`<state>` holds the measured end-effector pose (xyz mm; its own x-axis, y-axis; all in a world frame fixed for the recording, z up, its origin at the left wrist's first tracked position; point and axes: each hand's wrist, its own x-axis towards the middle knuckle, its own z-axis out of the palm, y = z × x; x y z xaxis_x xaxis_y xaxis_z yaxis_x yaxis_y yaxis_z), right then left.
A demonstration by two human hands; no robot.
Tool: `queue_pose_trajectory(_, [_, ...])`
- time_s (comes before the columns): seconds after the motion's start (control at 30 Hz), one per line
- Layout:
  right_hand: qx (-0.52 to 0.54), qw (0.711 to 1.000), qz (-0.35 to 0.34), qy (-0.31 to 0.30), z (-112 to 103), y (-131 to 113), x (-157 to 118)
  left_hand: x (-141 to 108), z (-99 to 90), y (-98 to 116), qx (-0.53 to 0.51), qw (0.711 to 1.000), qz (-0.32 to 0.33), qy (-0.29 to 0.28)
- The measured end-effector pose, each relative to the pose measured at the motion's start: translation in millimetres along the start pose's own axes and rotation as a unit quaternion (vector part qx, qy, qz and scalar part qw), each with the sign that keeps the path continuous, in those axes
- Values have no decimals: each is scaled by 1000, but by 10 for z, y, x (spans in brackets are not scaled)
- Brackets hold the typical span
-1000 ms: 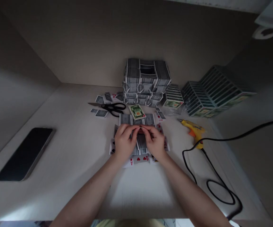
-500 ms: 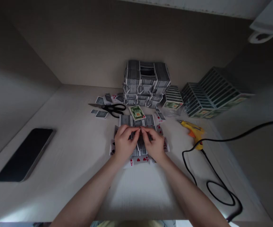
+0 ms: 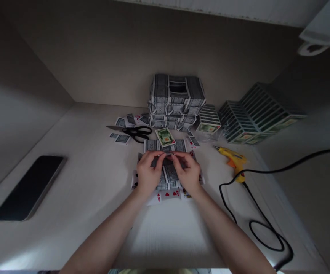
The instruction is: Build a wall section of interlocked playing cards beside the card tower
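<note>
Left hand [image 3: 150, 176], right hand [image 3: 187, 175], both pinching one playing card [image 3: 167, 160], one pair of scissors [image 3: 138, 131], one glue gun [image 3: 232, 158]

One left hand [image 3: 149, 177], one right hand [image 3: 186, 176], one pair of scissors [image 3: 138, 131], one glue gun [image 3: 234, 160], one phone [image 3: 29, 188]

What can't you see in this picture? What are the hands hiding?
In the head view:
The playing cards under the left hand and right hand: fingers cover them.
Inside the tall card stack: too dark.
Print on the green card pack: too small to read.
White object at top right: cut off by the edge.
</note>
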<state>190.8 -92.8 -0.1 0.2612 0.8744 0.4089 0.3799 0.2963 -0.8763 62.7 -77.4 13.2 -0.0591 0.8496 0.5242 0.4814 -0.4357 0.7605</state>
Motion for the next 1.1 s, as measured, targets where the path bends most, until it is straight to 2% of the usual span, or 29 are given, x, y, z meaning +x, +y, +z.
queue_pose_trajectory(0.4, [-46, 999, -3, 5, -28, -22, 23, 9, -1, 12, -42, 998, -13, -47])
queue_pose_trajectory(0.57, [-79, 996, -39, 20, -37, -66, 41, -5, 12, -27, -65, 996, -56, -39])
queue_pose_trajectory(0.67, [-76, 994, -83, -6, -44, -97, 60, 3, 3, -15, -71, 996, -22, -45])
queue_pose_trajectory(0.77, [-61, 993, -97, -30, -51, -119, 73, 12, -8, 21, -64, 997, 10, -39])
queue_pose_trajectory(0.97, [-57, 995, -84, -5, -56, -128, 48, -8, -4, 48, -34, 999, 9, -36])
queue_pose_trajectory(1.1, [-53, 995, -86, -9, -53, -114, 42, -12, 0, 28, -34, 999, 3, -38])
